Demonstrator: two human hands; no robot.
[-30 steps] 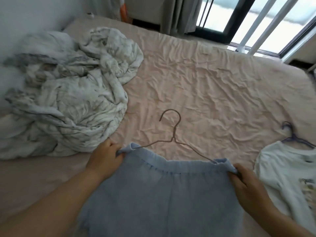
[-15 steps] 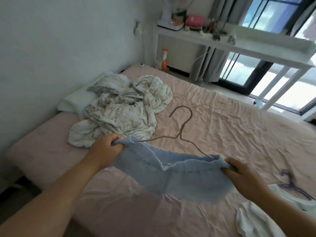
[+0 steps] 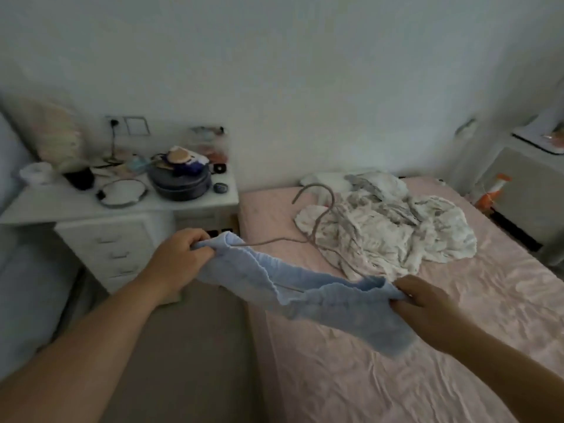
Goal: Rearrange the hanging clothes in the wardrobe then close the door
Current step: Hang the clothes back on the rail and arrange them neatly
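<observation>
A light blue pair of shorts (image 3: 308, 297) hangs on a thin pinkish wire hanger (image 3: 317, 230), held up in the air over the left edge of the bed. My left hand (image 3: 180, 257) grips the left end of the waistband. My right hand (image 3: 427, 303) grips the right end. The hanger's hook points up and away from me. No wardrobe is in view.
The pink-sheeted bed (image 3: 427, 361) fills the right side, with a crumpled white quilt (image 3: 393, 224) near its head. A white chest of drawers (image 3: 122, 227) stands at left, its top crowded with a dark pot (image 3: 180, 181), a lid and small items. Bare floor (image 3: 195, 346) lies between.
Both hands have lifted the shorts on the hanger off the bed. The view has swung left, away from the window, toward the wall and the chest of drawers.
</observation>
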